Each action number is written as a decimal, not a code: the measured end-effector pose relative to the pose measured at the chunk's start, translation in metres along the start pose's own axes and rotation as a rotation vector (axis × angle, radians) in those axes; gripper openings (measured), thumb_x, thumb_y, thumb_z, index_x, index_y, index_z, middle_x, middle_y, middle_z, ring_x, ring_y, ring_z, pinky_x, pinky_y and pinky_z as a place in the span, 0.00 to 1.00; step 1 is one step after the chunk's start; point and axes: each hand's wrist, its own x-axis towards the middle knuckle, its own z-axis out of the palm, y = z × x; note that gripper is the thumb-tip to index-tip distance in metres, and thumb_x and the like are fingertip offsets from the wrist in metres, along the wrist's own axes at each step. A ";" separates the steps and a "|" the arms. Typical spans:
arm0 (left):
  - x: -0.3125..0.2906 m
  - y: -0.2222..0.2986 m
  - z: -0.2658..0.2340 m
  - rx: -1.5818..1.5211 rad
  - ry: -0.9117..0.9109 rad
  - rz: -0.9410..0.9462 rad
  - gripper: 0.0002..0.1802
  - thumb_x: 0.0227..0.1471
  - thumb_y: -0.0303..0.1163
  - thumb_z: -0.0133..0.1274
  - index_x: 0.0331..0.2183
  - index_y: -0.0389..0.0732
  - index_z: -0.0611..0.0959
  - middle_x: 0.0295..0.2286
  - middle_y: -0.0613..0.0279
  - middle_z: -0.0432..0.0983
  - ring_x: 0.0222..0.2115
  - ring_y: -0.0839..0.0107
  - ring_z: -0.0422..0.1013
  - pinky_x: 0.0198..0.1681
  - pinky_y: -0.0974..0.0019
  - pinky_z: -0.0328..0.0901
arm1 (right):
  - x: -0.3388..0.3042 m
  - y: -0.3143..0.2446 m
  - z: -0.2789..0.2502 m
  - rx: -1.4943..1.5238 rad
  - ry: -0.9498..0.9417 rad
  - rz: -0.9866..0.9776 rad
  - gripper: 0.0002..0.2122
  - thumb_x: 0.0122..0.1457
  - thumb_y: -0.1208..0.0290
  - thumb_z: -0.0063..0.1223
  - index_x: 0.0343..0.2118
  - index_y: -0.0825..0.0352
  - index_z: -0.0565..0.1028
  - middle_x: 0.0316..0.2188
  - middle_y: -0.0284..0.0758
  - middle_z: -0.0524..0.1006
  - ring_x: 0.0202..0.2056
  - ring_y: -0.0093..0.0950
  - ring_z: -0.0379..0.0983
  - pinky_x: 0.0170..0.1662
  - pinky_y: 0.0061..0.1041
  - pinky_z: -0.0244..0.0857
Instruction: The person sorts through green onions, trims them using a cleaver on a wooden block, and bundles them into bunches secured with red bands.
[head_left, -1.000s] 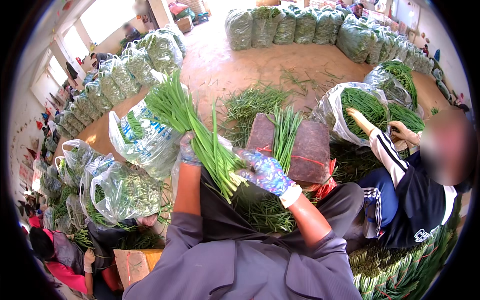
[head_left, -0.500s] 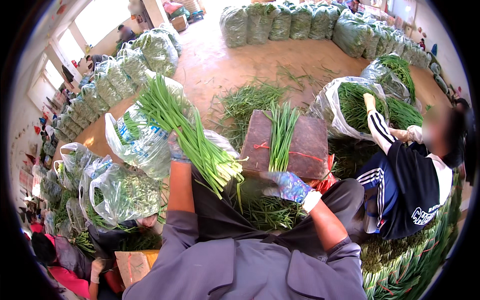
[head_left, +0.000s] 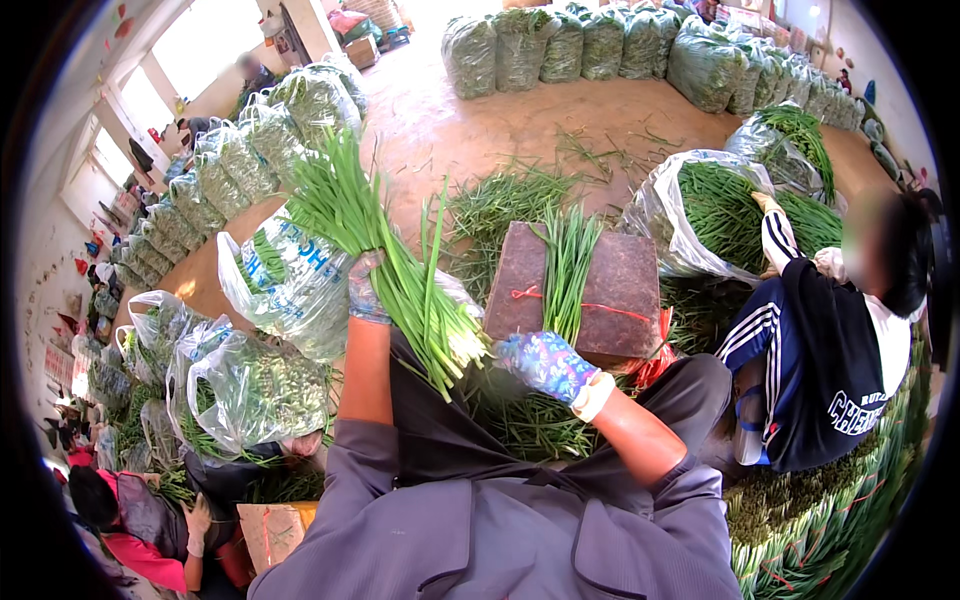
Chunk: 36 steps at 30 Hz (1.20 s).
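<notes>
While the left hand (head_left: 366, 288) grips the garlic-chive bunch (head_left: 408, 290) left of the brown block (head_left: 622, 275), align its pale stem ends (head_left: 457, 350). The right hand (head_left: 548, 366) curls beside them; whether it pinches anything cannot be determined.

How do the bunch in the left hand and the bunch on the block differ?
The held bunch is up in the grip of the left hand; the resting bunch lies on the block. The held bunch looks thicker, the resting bunch slimmer. The held bunch slants, leaf tips to the upper left; the resting bunch points almost straight away from the person. Both are green with long, narrow leaves.
</notes>
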 end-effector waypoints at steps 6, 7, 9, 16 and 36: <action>0.004 0.003 0.000 -0.113 0.005 0.093 0.34 0.44 0.33 0.53 0.55 0.36 0.71 0.42 0.49 0.76 0.40 0.53 0.75 0.46 0.44 0.72 | -0.064 0.045 0.034 0.281 -0.267 0.057 0.19 0.54 0.58 0.60 0.46 0.63 0.78 0.36 0.43 0.81 0.38 0.42 0.78 0.43 0.35 0.72; 0.002 0.005 -0.008 -0.098 -0.020 0.107 0.33 0.46 0.34 0.54 0.56 0.35 0.70 0.44 0.49 0.76 0.41 0.53 0.75 0.46 0.44 0.72 | -0.058 0.046 0.038 0.451 -0.073 0.077 0.21 0.55 0.58 0.61 0.49 0.62 0.77 0.38 0.44 0.80 0.40 0.41 0.78 0.45 0.33 0.72; -0.014 0.014 -0.024 -0.055 -0.045 0.125 0.33 0.51 0.35 0.54 0.57 0.35 0.68 0.46 0.47 0.74 0.43 0.52 0.74 0.46 0.44 0.72 | -0.010 0.005 -0.010 0.853 -0.108 0.483 0.23 0.55 0.61 0.63 0.52 0.67 0.74 0.41 0.42 0.80 0.40 0.30 0.78 0.46 0.29 0.70; 0.002 -0.019 0.020 -0.137 -0.143 0.004 0.40 0.42 0.36 0.62 0.57 0.40 0.68 0.44 0.59 0.71 0.45 0.57 0.69 0.48 0.47 0.69 | 0.019 0.014 -0.001 0.866 0.149 0.347 0.14 0.57 0.69 0.62 0.44 0.71 0.78 0.36 0.38 0.81 0.38 0.25 0.76 0.46 0.26 0.68; 0.002 -0.024 0.033 -0.354 -0.244 0.031 0.36 0.46 0.31 0.58 0.58 0.42 0.68 0.43 0.64 0.70 0.43 0.65 0.69 0.46 0.53 0.68 | 0.015 0.008 0.001 0.750 0.220 0.250 0.17 0.61 0.66 0.56 0.51 0.68 0.73 0.47 0.41 0.76 0.49 0.31 0.73 0.53 0.29 0.65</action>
